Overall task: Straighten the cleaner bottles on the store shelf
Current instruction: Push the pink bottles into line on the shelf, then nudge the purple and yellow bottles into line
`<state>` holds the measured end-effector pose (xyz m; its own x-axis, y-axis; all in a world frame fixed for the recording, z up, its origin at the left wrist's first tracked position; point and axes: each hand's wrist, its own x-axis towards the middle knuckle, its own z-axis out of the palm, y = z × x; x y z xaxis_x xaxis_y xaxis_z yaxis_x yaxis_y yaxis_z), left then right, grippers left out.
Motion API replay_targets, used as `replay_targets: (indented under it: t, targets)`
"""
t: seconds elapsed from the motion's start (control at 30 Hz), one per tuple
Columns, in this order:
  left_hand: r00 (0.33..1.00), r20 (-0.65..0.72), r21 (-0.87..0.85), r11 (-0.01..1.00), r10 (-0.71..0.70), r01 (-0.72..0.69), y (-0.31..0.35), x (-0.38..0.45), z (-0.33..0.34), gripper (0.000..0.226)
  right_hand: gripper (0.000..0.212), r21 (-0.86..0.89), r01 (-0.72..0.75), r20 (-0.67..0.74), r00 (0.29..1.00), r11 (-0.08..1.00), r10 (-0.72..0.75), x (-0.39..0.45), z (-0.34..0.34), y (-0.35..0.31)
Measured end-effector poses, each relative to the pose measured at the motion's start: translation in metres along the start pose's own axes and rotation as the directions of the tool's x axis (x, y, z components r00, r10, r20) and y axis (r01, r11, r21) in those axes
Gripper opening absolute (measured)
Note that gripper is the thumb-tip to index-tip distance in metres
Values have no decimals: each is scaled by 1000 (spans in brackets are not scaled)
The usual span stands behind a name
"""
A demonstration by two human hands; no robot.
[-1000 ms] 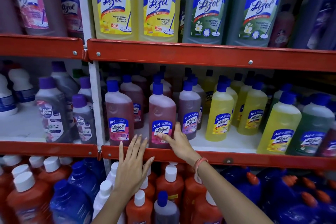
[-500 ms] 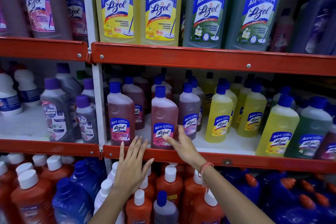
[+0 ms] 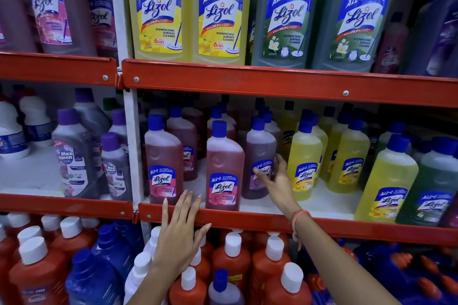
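Since the earlier frame our right hand (image 3: 273, 182) has slid from the front pink bottle (image 3: 224, 168) toward two o'clock, onto the purple bottle (image 3: 260, 156) standing just behind it and to its right. Its fingers are spread around that bottle's label, thumb on the front and fingertips curling round the far side, not yet clamped, probably to turn the label forward. Our left hand (image 3: 179, 233) lies flat and open against the red shelf lip (image 3: 247, 220) at six o'clock, fingertips just below the gap between the left pink bottle (image 3: 163, 161) and the front one; we judge it is there for balance. The yellow bottles (image 3: 304, 158) at three o'clock stand untouched.
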<state>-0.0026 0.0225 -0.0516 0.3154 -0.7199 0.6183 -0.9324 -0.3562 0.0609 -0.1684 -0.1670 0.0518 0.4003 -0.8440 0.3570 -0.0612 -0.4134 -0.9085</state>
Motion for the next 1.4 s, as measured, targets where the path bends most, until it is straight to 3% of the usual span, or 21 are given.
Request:
replay_targets:
  t: [0.1,0.23,0.53,0.7,0.83,1.07,1.3,1.4]
  targets:
    - [1000,-14,1,1000,0,0,0,0,1,69,70,34,-94,127,988,995,89,11,-6,8]
    - [1000,-31,-8,1000,1,-1,2,1,4,72,64,76,-145,181,975,986,130,15,-14,14]
    - [1000,-18,6,1000,-3,3,3,1,2,73,49,27,-90,222,972,996,81,-2,-26,17]
    - [1000,-1,13,1000,1,-1,3,0,-1,75,58,51,-68,246,968,996,54,-19,-34,17]
    - [1000,14,18,1000,2,-2,2,-1,-3,75,76,70,-70,250,967,995,50,-28,-39,15]
    - [999,42,27,1000,-6,5,2,0,-6,75,77,70,-44,258,966,997,24,-35,-41,12]
    - [999,40,39,999,-6,4,3,-1,-7,75,49,92,-88,302,952,992,56,-37,-53,13]
    - [1000,29,39,999,-6,5,3,-1,-6,75,49,98,-64,172,984,993,47,-38,-63,17]
